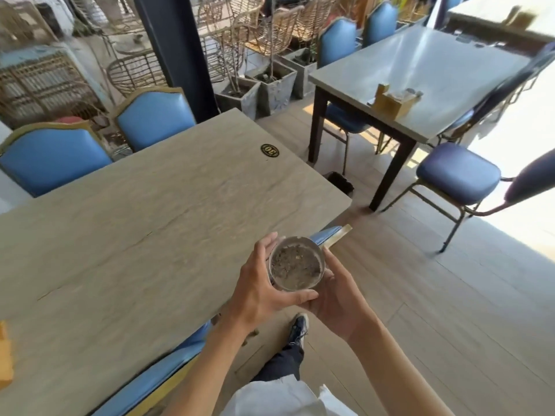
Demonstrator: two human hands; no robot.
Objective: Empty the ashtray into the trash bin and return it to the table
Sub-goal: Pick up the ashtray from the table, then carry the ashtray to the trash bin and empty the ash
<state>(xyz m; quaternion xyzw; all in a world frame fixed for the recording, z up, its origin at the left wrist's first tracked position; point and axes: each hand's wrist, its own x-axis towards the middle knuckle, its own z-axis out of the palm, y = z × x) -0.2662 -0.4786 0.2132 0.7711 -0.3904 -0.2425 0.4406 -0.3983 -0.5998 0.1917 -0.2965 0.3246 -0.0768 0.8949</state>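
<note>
A round metal ashtray (295,264) full of grey ash is held in the air just off the near right edge of the long wooden table (135,223). My left hand (258,289) wraps its left side, thumb along the near rim. My right hand (336,298) cups it from below and from the right. A small dark bin (341,182) stands on the floor past the table's far right corner, partly hidden by the tabletop.
Blue padded chairs (54,157) line the table's far side, and one is tucked under its near edge (168,367). A second table (420,73) with a wooden holder (390,103) stands to the right, with chairs (456,172) around it. Wood floor (420,295) lies between. An orange object (5,355) is at the left edge.
</note>
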